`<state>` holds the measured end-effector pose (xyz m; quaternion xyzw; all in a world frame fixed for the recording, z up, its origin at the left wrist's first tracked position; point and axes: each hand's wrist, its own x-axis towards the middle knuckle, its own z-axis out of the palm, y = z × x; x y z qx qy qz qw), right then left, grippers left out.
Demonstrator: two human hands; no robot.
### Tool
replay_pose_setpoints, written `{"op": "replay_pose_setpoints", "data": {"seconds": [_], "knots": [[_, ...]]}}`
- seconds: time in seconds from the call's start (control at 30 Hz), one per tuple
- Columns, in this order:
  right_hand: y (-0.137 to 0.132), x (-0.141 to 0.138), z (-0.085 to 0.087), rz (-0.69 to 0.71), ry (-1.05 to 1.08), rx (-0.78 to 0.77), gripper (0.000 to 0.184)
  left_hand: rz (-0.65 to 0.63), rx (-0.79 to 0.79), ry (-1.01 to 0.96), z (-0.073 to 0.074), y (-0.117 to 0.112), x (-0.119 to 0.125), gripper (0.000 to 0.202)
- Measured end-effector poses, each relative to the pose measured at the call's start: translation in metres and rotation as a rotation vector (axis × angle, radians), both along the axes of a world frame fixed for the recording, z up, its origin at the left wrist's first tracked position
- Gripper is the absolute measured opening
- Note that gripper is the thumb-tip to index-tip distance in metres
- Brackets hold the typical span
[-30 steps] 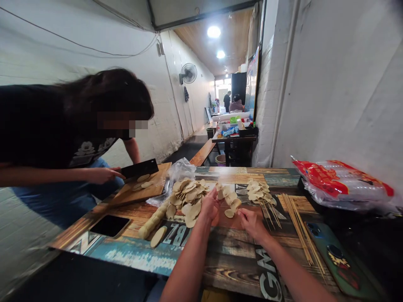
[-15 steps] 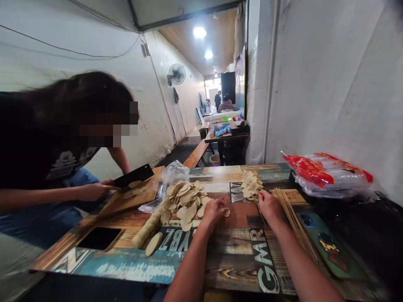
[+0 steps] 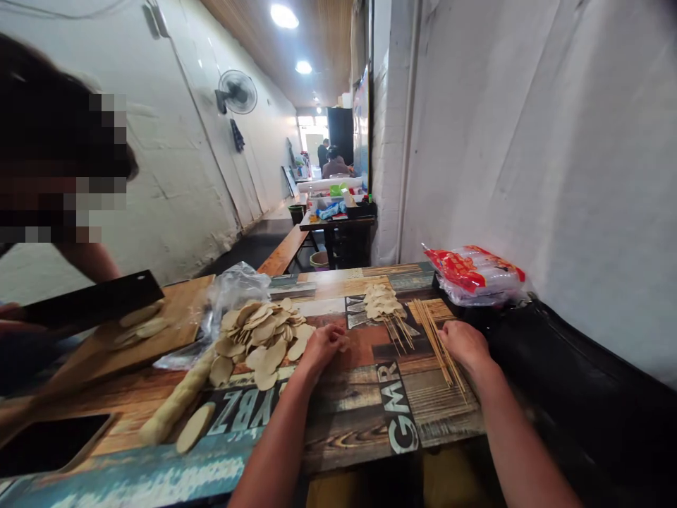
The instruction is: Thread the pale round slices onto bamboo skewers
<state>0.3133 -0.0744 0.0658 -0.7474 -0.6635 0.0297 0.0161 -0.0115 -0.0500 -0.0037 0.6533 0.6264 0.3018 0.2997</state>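
Observation:
My left hand point(image 3: 322, 350) is closed in a pinch, with a thin pale slice point(image 3: 345, 344) showing at its fingertips. To its left lies a heap of pale oval slices point(image 3: 264, 335). Beside the heap rest a long, bumpy pale roll point(image 3: 177, 401) and one thick cut piece point(image 3: 195, 427). My right hand point(image 3: 465, 344) is closed, its fingertips at the right side of the loose bamboo skewers point(image 3: 436, 346); what is between them is hidden. Left of these skewers lies a pile of skewered slices point(image 3: 381, 302), stick ends toward me.
At the left, a person holds a black cleaver point(image 3: 98, 300) over a cutting board point(image 3: 183, 307) with slices. A clear plastic bag point(image 3: 240, 282) lies behind the heap. A dark phone point(image 3: 53, 441) is at front left. A red-and-clear package point(image 3: 479, 271) and black bag point(image 3: 582, 381) sit right.
My right hand has left the skewered pile and moved right to the loose skewers. My left hand stays near the heap. The view has turned right; the green phone is no longer visible.

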Motion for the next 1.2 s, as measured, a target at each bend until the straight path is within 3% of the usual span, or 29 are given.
{"op": "replay_pose_setpoints", "data": {"seconds": [0.1, 0.33, 0.6, 0.73, 0.83, 0.93, 1.03, 1.1, 1.2], "knots": [[-0.012, 0.007, -0.014, -0.029, -0.013, -0.099, 0.027, -0.025, 0.026, -0.026, -0.002, 0.002, -0.002, 0.018], [-0.010, 0.002, -0.037, -0.040, -0.028, -0.092, 0.032, 0.209, 0.234, -0.006, -0.001, 0.006, -0.007, 0.022], [0.000, -0.003, -0.025, 0.003, -0.018, -0.093, 0.027, 0.224, 0.358, -0.009, 0.001, 0.001, -0.005, 0.024], [0.003, 0.001, -0.020, 0.024, -0.013, -0.077, 0.027, 0.278, 0.297, 0.085, 0.004, -0.001, -0.019, 0.022], [0.007, 0.005, -0.017, 0.005, 0.020, 0.014, 0.032, 0.330, 0.217, 0.084, 0.010, -0.002, -0.033, 0.020], [0.014, 0.004, -0.011, -0.011, 0.079, 0.197, 0.028, 0.394, 0.217, 0.022, 0.018, -0.007, -0.055, 0.022], [0.019, -0.015, -0.007, 0.007, 0.229, 0.450, 0.016, 0.491, 0.244, -0.008, 0.023, -0.017, -0.085, 0.025], [0.019, -0.041, -0.009, 0.094, 0.433, 0.547, 0.018, 0.606, 0.234, 0.038, 0.025, -0.026, -0.106, 0.025], [0.013, -0.091, -0.019, 0.266, 0.741, 0.378, 0.029, 0.737, 0.211, 0.132, 0.028, -0.036, -0.130, 0.026]]}}
